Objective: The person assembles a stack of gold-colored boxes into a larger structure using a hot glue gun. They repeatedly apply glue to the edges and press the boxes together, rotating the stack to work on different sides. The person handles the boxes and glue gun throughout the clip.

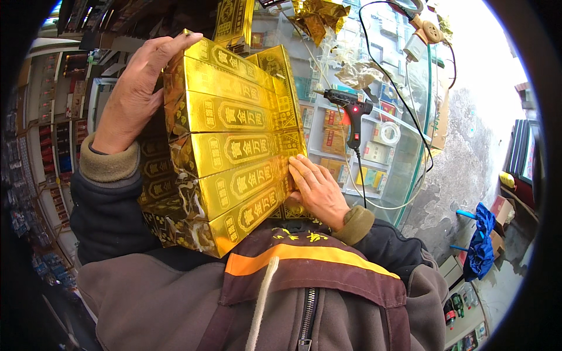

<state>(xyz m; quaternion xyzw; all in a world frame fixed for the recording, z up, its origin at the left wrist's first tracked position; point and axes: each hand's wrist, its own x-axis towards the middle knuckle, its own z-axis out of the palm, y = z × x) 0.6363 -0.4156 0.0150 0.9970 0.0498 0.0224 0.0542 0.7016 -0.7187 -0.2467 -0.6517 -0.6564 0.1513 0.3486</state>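
A block of long, shiny gold boxes [234,146], set side by side, is tilted in front of my chest. My left hand [137,82] is wrapped round its far left corner, with fingertips on the top edge. My right hand [319,190] presses its fingers together against the block's right edge, the thumb lower down and partly hidden. More gold boxes [281,76] show behind the block's right end. Crinkled foil pokes out at the block's left ends. The block's underside is hidden.
On the glass counter [328,128] lies a black glue gun [351,114] with a red light and a cable. A roll of clear tape [389,133], crumpled gold foil [319,17] and a power adapter [417,47] are nearby. Shelves of goods [58,134] line the left; a blue umbrella [481,243] is at right.
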